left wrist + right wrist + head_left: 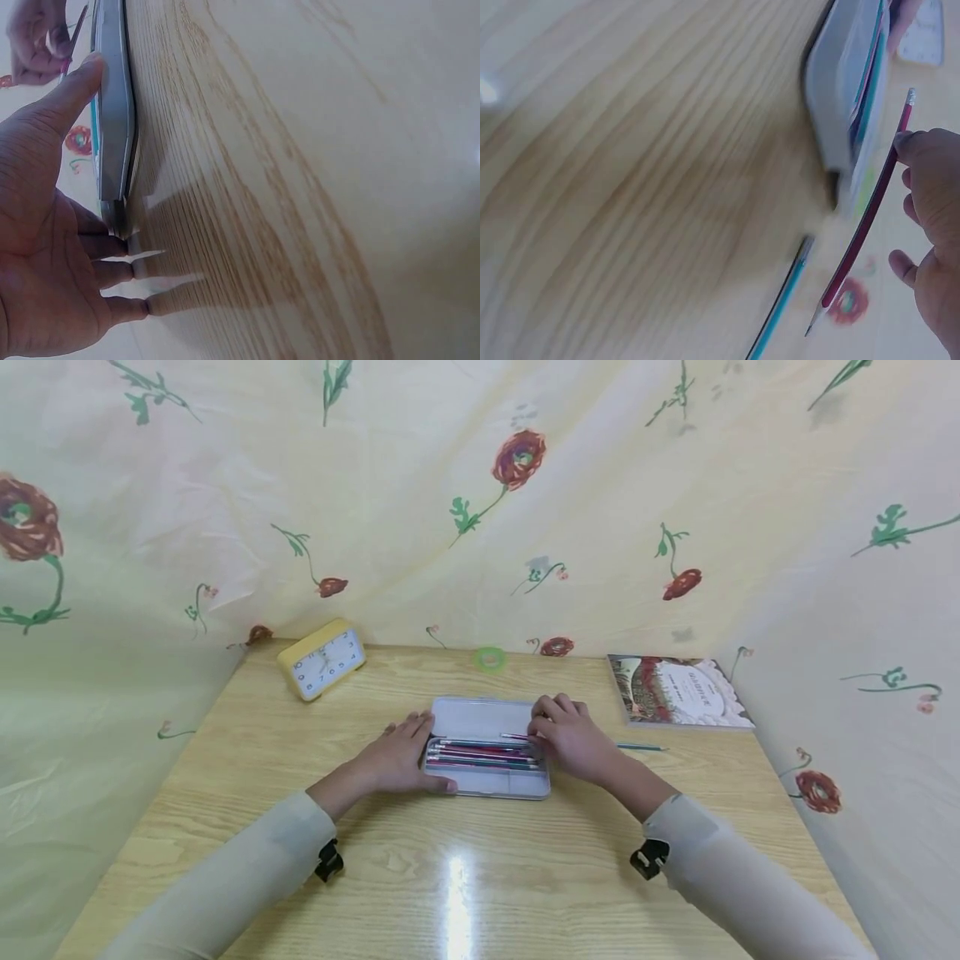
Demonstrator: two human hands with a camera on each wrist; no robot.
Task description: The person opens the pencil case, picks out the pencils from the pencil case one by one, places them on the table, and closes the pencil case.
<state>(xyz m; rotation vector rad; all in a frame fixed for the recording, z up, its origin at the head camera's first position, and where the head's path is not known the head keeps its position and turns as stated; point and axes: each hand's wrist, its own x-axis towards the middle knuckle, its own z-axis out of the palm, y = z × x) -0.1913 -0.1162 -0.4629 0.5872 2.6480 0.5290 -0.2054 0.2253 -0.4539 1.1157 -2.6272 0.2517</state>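
Observation:
A flat metal pencil case (487, 718) lies opened on the table, its lid folded back and several pencils (483, 757) side by side within. At the case's left end rests my left hand (397, 760), the thumb on the near rim and the other fingers stretched behind and onto the table. Between thumb and fingertips my right hand (573, 742) pinches a dark red pencil (866, 217) near its eraser end, over the case's right part. In the right wrist view its sharpened tip points away from the case.
A teal pencil (641, 747) lies on the table right of the case. At the back stand a yellow clock (322, 660) on the left and a green ring (491, 658) mid-table. A booklet (678, 692) lies at the back right, before the flowered cloth (420, 485).

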